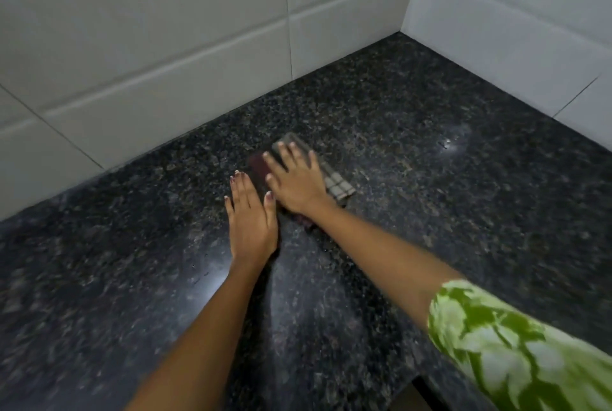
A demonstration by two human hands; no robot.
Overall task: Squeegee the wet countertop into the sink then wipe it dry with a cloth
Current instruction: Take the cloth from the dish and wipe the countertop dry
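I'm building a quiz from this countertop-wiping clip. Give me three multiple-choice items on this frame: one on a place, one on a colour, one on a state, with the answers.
1. Where does the folded checked grey cloth lie?
A. on the dark speckled granite countertop
B. hung on the wall
C. on the floor

2. What colour are the wall tiles?
A. blue
B. white
C. red

3. How is the right hand placed?
A. raised in the air
B. clenched in a fist beside the cloth
C. flat on the cloth, fingers spread

Answers: 1 A, the cloth rests on the granite near the corner; 2 B, the tiles show plain white; 3 C, straight fingers press on the cloth, while the left hand lies flat on the counter beside it.
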